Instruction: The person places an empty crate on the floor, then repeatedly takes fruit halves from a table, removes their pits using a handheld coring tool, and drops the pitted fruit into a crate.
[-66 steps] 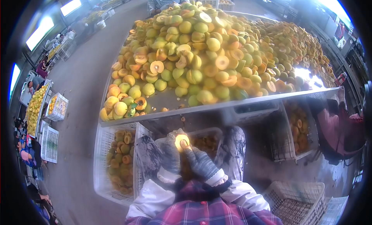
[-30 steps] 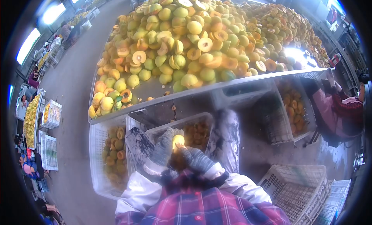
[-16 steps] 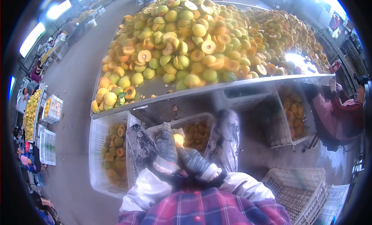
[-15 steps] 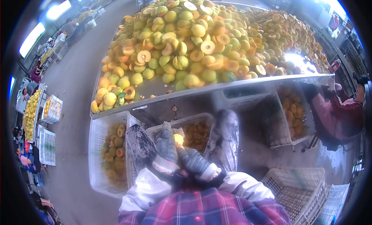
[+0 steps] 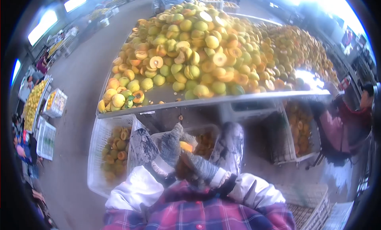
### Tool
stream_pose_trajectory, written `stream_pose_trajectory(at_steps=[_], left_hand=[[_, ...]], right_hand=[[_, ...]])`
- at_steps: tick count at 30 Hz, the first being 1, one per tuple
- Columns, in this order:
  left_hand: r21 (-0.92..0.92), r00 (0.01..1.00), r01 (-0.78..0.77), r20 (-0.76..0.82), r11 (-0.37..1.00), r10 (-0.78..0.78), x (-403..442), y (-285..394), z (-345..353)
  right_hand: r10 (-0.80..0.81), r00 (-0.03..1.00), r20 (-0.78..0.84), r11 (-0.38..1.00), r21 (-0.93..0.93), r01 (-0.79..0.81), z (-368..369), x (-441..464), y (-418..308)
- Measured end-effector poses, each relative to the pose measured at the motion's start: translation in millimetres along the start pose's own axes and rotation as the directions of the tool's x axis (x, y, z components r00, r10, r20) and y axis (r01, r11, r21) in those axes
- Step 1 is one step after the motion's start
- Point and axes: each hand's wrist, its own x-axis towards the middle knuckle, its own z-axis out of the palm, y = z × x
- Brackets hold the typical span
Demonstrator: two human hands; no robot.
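The left hand (image 5: 171,146) was partly curled around the orange fruit piece (image 5: 185,146); the fruit lay inside its fingers, near the right hand (image 5: 203,165). Whether the right hand gripped it was unclear.

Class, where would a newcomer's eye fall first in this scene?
On the huge heap of round yellow-green and orange fruit, some halved, piled on the pale-rimmed table ahead. Next, below the table's near edge, on the grey-gloved left hand and grey-gloved right hand, with an orange fruit piece between them.
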Motion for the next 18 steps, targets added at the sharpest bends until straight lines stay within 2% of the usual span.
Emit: stream_pose_trajectory(at_steps=[1,2,3,4,5,6,7,8,10,11,13,14,15,16,18], left_hand=[[-0.026,0.981,-0.132,0.140,0.991,0.135,-0.8,1.0,-5.0],[-0.063,0.926,-0.259,0.267,0.964,0.267,-3.1,-1.6,-9.6],[0.277,0.760,-0.649,0.204,0.709,0.617,21.8,-28.9,-7.4],[0.277,0.758,-0.651,0.178,0.707,0.628,14.8,-31.6,-11.4],[0.082,0.847,-0.526,0.147,0.847,0.511,5.8,-31.9,-14.1],[-0.124,0.908,-0.374,0.153,0.919,0.390,-3.8,-28.5,-15.5],[-0.327,0.942,-0.202,0.193,0.923,0.275,-11.3,-23.9,-15.8],[-0.510,0.949,-0.013,0.263,0.860,0.171,-16.1,-20.8,-15.8],[-0.495,0.992,0.043,0.125,0.868,0.022,-25.4,-24.4,-17.2],[-0.512,0.994,0.027,0.108,0.859,0.033,-24.5,-33.3,-21.7],[-0.570,0.967,0.103,0.249,0.815,0.052,-15.8,-46.2,-34.4],[-0.579,0.969,0.092,0.240,0.810,0.062,-21.7,-40.9,-37.9],[-0.639,0.984,0.098,0.178,0.763,0.022,-33.3,-33.5,-38.7],[-0.698,0.993,0.099,0.118,0.709,-0.023,-40.2,-30.0,-40.3],[-0.730,0.989,0.085,0.146,0.678,0.034,-40.7,-33.2,-50.7]], right_hand=[[-0.069,0.966,-0.249,0.975,-0.221,0.012,-5.3,14.6,17.2],[-0.048,0.971,-0.235,0.969,-0.245,-0.011,-17.1,13.9,22.4],[-0.005,0.985,-0.172,0.991,-0.135,-0.019,-6.5,10.8,12.5],[0.026,0.994,-0.105,0.999,-0.024,-0.028,0.4,12.5,4.6],[-0.055,0.994,-0.096,0.991,-0.130,0.043,-5.8,18.4,14.8],[0.159,0.971,-0.181,0.978,-0.107,-0.180,-20.8,17.2,19.4],[0.103,0.972,-0.212,0.951,-0.265,-0.159,-33.1,19.2,33.7],[-0.030,0.980,-0.195,0.872,-0.484,-0.070,-44.1,22.0,49.0],[-0.225,0.969,-0.106,0.623,-0.780,0.059,-64.0,29.5,73.0],[-0.295,0.955,-0.041,0.516,-0.848,0.123,-72.0,33.8,81.6],[-0.409,0.903,0.133,0.310,-0.910,0.274,-92.5,44.0,98.8],[-0.451,0.861,0.236,0.213,-0.908,0.360,-105.2,50.2,106.2],[-0.160,0.982,-0.098,0.542,-0.841,0.005,-100.6,56.4,100.3],[-0.152,0.984,-0.090,0.530,-0.848,0.005,-96.7,54.5,94.2],[-0.107,0.984,-0.141,0.323,-0.941,-0.099,-60.1,46.9,69.9]])
